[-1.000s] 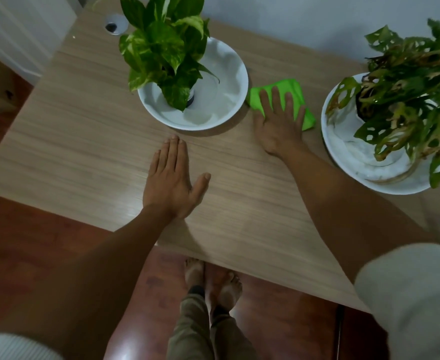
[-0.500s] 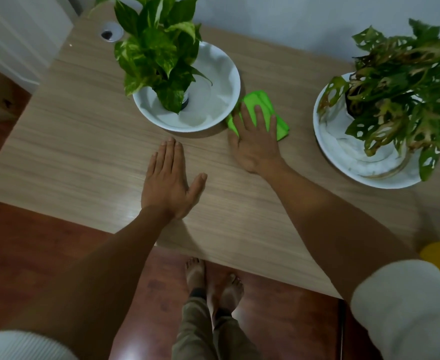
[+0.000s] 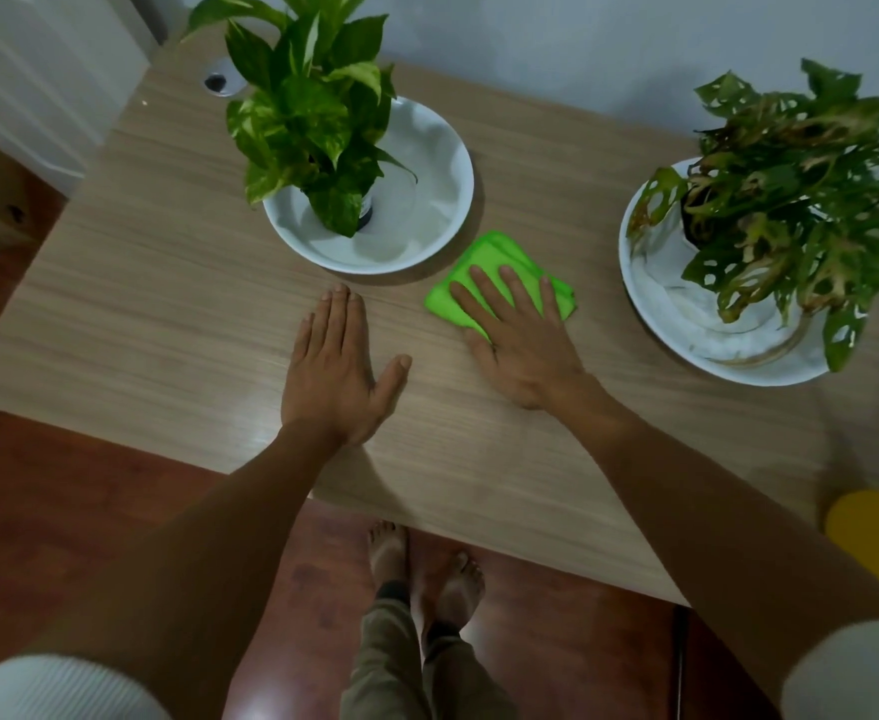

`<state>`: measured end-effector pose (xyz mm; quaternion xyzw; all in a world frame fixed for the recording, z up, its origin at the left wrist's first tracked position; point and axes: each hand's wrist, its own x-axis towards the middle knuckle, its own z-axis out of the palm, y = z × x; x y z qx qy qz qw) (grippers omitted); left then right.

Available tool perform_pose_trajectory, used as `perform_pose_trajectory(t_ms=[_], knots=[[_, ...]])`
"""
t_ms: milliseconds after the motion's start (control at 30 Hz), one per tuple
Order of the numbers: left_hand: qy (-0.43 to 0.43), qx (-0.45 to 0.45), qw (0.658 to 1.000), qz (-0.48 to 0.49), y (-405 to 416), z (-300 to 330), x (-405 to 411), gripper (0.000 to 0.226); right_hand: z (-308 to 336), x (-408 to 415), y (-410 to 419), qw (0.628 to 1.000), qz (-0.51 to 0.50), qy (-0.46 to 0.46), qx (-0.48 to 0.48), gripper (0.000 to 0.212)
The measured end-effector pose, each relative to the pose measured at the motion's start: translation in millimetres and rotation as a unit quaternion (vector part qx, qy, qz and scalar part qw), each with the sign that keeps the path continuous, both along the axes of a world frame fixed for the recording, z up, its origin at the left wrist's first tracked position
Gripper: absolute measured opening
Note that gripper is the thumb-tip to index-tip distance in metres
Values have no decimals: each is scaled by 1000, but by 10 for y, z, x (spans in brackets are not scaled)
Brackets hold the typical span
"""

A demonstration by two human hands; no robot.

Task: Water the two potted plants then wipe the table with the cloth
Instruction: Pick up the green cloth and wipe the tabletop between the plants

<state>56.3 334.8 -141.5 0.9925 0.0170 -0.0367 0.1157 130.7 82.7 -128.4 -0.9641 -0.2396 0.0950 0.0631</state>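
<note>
A folded bright green cloth (image 3: 494,262) lies on the wooden table (image 3: 131,298) between two potted plants. My right hand (image 3: 518,335) presses flat on the cloth, fingers spread over it. My left hand (image 3: 336,371) rests flat on the bare table to the left of the cloth, holding nothing. A green-leafed plant (image 3: 307,116) stands in a white dish (image 3: 427,148) just beyond the hands. A plant with holed, browning leaves (image 3: 790,200) stands in a white dish (image 3: 655,304) at the right.
A yellow object (image 3: 874,527) sits at the table's right front edge, partly out of frame. A round cable hole (image 3: 216,83) marks the far left of the table. A white wall runs behind. My bare feet (image 3: 422,563) stand on the red-brown floor below.
My right hand has slid the cloth from between the dishes toward the left dish, then back toward me, closer to the front. My left hand has stayed flat in place.
</note>
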Motion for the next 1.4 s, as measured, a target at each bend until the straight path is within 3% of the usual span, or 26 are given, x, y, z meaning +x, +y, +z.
perform_pose_trajectory(t_ms=[100,200,333,400,500,600,767,833,967,1133,1267,1400], knots=[[0,-7,1000,3,-9,-10,-3,92,-9,56,-224,998,-60,-1,0,59],[-6,-8,1000,0,15,-25,0,93,10,336,78,991,-136,9,7,63],[-6,-4,1000,0,31,-25,-6,93,7,111,107,999,-39,-5,6,60],[-2,-3,1000,-2,6,-10,-14,93,-2,-73,-154,999,-41,0,10,59],[6,0,1000,-13,6,13,-20,91,13,157,-265,989,-146,13,-2,63],[0,21,995,-98,-47,48,45,89,45,532,-25,974,-227,23,6,64],[13,-23,992,-125,-528,103,151,87,25,-105,-175,996,-91,-6,4,61],[25,-24,994,-107,-634,82,143,89,-17,-293,-425,992,-128,5,14,61],[11,-19,995,-98,-646,5,131,91,-38,218,-289,965,-262,19,20,64],[11,-15,995,-101,-669,11,119,90,-65,155,-51,983,-182,4,20,66],[13,-9,994,-105,-655,8,143,90,-20,626,113,952,-304,17,39,66],[-1,-1,995,-104,-646,-51,147,91,2,1275,283,892,-449,1,59,68]])
